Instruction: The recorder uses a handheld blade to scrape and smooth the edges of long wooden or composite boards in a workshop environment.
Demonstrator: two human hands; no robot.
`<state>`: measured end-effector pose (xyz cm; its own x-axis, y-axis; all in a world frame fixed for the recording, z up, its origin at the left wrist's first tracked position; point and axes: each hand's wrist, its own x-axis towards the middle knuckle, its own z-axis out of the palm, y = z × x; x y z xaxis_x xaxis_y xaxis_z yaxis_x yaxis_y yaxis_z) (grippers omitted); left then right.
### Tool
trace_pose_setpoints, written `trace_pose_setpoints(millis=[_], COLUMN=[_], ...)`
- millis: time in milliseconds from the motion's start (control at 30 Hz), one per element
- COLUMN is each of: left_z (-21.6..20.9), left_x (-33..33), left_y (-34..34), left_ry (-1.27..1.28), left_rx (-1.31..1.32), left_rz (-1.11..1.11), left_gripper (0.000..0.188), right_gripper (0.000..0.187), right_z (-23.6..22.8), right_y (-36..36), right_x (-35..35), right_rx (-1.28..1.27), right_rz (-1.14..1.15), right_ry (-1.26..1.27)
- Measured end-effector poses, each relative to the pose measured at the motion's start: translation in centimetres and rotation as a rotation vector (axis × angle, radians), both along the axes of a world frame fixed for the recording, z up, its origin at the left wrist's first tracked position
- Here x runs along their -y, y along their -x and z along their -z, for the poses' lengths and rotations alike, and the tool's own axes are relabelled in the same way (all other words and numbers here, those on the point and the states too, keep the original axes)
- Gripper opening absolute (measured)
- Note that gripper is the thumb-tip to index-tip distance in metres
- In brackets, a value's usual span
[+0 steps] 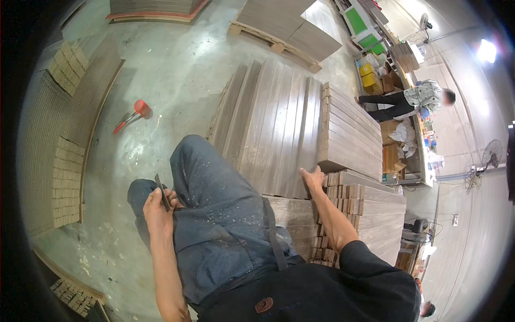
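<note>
- Right hand [315, 179] is the one to watch, right at the near end of the right-hand plank [307, 145] on the broad grey stack, thumb and fingers spread apart rather than closed together.
- And here's the relation that counts: the plank lies just ahead and to the left of those fingers, its long axis running away from the person, so the hand meets it at an end, by the right edge, well short of its middle.
- Just beyond the fingers, on the other side, sits the bundled block of planks [351, 131], its corner near the hand; that leaves the hand where the two groups meet.
- A fair caution: the undersides of those fingers don't show, so whether they press on the wood, hook its edge or merely rest there, I can't tell.
- Over to the left hand [158, 212], and it's pinching a thin dark strip [162, 193] between thumb and fingers, upper end tipped a little leftward.
- That strip is well apart from the stack, with the bent legs in blue trousers [214, 209] between; the right hand is clearly nearer the plank.
- Below the right forearm, plank ends [337, 194] stand in stepped rows, while the red-headed mallet [141, 109] lies off on the floor, out beyond the knees.
</note>
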<state>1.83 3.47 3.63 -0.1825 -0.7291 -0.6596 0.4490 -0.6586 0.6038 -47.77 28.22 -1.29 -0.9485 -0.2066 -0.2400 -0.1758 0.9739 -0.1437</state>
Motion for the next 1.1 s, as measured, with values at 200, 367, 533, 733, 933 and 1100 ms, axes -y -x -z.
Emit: trace_pose_setpoints(millis=[200, 367, 533, 733, 933, 1100], left_z=[-0.3, -0.6, -0.7, -0.9, -0.8, -1.1], left_x=[0.1, -0.1, -0.1, -0.3, -0.4, -0.3], left_y=[1.1, 0.5, 0.4, 0.6, 0.2, 0.6], left_ry=[0.014, -0.005, 0.012, -0.006, 0.005, 0.012], left_rx=[-0.085, -0.039, -0.048, -0.05, -0.055, 0.001], left_rz=[0.016, -0.078, -0.064, -0.078, -0.079, -0.033], left_gripper=[0.017, 0.016, 0.018, 0.018, 0.017, 0.016], right_gripper=[0.081, 0.076, 0.07, 0.074, 0.077, 0.076], right_z=[0.6, -1.5, -1.7, -0.6, -0.3, -0.6], right_y=[-1.3, -2.7, -2.4, 0.6, 0.6, 1.9], right_x=[2.6, 5.2, 4.3, 3.2, 3.3, 4.0], right_rx=[0.031, 0.126, 0.226, -0.015, 0.016, 0.033], right_rz=[-0.062, 0.042, 0.026, -0.152, -0.136, -0.123], right_ry=[0.36, 0.394, 0.497, 0.154, 0.09, 0.136])
